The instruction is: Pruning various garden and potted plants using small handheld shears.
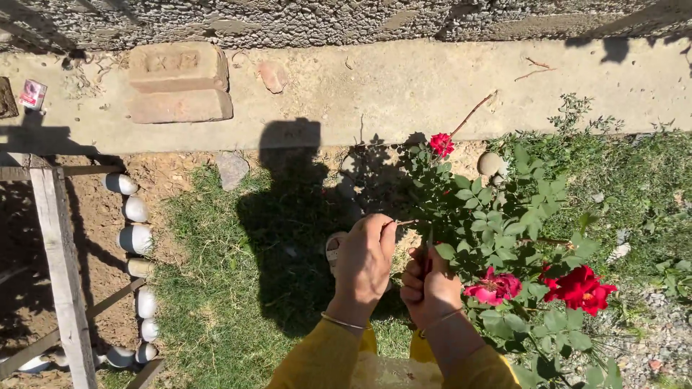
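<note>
Single head cam, looking steeply down from standing height. Hands (396,274) sit low centre, close to the lens; rose bush (504,238) right, grass (216,302) below, concrete path (404,86) and wall (324,21) across the top. No second view.

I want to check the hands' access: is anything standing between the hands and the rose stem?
Nothing visible does. The left hand already pinches the thin stem, and the right hand is against the rose bush, among its leaves.
</note>
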